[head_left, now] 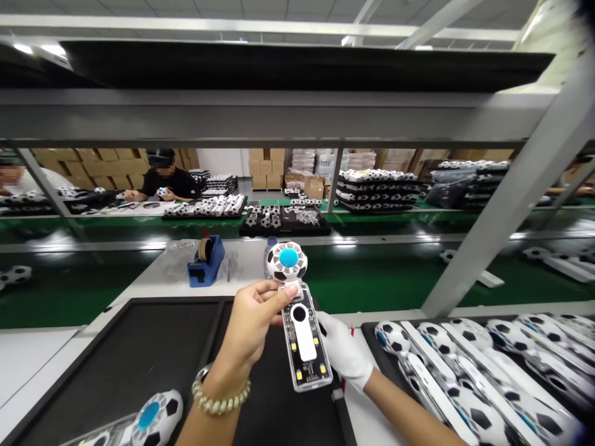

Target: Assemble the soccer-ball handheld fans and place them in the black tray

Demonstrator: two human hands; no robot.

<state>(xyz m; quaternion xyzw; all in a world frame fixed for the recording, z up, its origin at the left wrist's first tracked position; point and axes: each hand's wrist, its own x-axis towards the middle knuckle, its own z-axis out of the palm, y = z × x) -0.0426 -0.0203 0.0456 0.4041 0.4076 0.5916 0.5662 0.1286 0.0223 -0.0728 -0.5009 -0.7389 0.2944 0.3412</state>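
Green belt (372,269) beyond the tabletop's (149,286) far edge; left hand (255,310) clasps a toy (303,331), seemingly for viewing; whether the right hand (346,350) grips, I can't tell; any turn calls for steadiness.

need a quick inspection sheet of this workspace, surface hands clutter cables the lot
Surface: white tabletop; black tray on it, a ball-topped unit lying near its lower edge.
Job's things: ball-topped device, clear casing, blue disc on the ball, held up; similar units in rows at right.
Clutter: blue tape dispenser, clear plastic bags, a bottle partly behind the device.
Hands: left, bare, gripping the device below the ball; right, white-gloved, at its right edge, fingers partly hidden.
Cables: nothing seen.
Surroundings: green belt, co-worker opposite, stacked cartons.
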